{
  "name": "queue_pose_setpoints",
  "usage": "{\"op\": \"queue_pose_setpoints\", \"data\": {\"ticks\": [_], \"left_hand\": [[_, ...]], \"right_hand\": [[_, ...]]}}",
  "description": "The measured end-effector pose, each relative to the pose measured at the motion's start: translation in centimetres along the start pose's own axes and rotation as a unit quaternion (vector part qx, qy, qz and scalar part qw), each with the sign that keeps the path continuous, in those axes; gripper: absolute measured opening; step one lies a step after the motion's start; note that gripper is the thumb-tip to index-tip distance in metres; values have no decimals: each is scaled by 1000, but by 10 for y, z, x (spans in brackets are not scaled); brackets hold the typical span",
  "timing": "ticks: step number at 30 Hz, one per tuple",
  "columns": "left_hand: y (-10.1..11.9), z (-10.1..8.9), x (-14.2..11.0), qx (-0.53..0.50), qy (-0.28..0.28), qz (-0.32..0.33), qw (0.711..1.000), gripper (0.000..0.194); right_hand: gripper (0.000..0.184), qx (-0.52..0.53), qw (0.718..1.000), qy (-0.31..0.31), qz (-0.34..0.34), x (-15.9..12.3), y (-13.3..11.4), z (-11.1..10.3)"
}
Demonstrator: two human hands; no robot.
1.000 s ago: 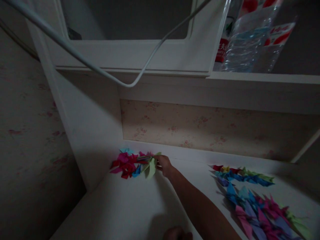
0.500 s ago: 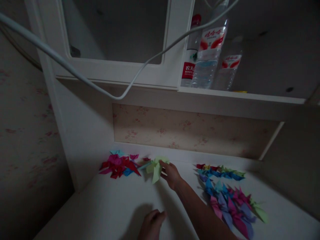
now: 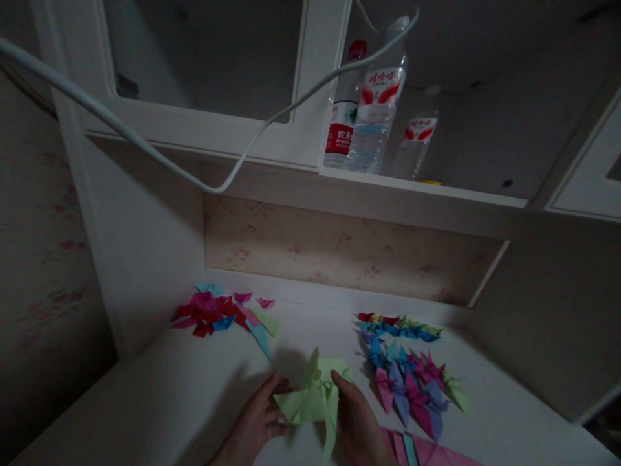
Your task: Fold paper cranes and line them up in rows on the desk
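A pale green folded paper crane [image 3: 310, 402] is held up low in the middle of the view. My right hand [image 3: 358, 421] grips its right side, the thumb lying on the paper. At its left wing is my left hand [image 3: 257, 414], fingers parted and slightly bent, the wing tip overlapping them; whether they touch it I cannot tell. Left of the hands lies a heap of red, pink and blue folded paper [image 3: 208, 312], with a light blue paper strip [image 3: 261, 338] and a green piece [image 3: 266, 320] beside it. Rows of colourful paper cranes [image 3: 407, 382] lie to the right.
The white desktop [image 3: 160, 388] runs back to a flowered wall panel [image 3: 301, 249]. Above is a shelf with several plastic bottles [image 3: 376, 120] and a glass-fronted cabinet door. A white cable [image 3: 145, 150] hangs across the front. Pink folded paper [image 3: 436, 455] lies at the lower right.
My right hand has drawn the green crane from beside the left heap towards me. My left hand has come up to its left wing. The view has shifted right.
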State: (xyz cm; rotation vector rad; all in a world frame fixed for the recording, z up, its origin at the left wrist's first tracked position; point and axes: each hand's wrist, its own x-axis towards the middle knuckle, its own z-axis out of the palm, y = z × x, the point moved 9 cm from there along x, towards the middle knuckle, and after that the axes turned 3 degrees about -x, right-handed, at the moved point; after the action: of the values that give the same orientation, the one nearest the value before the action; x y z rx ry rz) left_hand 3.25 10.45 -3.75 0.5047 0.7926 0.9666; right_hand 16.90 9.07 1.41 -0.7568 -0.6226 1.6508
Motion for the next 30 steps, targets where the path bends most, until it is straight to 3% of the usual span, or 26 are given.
{"op": "queue_pose_setpoints", "data": {"ticks": [2, 4, 10, 15, 19, 23, 26, 30], "left_hand": [[-4, 18, -12, 31, -55, -24, 998, 51], [-3, 31, -21, 86, -95, -7, 992, 39], [6, 32, -21, 170, -104, 80, 977, 32], [3, 30, -16, 200, -94, 82, 972, 36], [6, 27, -17, 210, -55, 74, 973, 36], [7, 25, -22, 195, -35, 70, 978, 34], [-1, 22, -23, 189, -38, 43, 980, 37], [-9, 22, -20, 230, -75, 31, 970, 43]], "right_hand": [[37, -4, 1000, 10, 19, -8, 15, -9], [38, -19, 999, 39, 20, -10, 25, -22], [28, -88, 992, 81, -28, -4, 35, -47], [30, -137, 986, 89, -28, -5, 35, -49], [32, -99, 991, 92, 4, -6, 39, -51], [28, -114, 993, 20, -7, -7, 36, -35], [28, -139, 990, -18, -14, -11, 32, -23], [29, -159, 987, 6, -25, -13, 28, -24]]}}
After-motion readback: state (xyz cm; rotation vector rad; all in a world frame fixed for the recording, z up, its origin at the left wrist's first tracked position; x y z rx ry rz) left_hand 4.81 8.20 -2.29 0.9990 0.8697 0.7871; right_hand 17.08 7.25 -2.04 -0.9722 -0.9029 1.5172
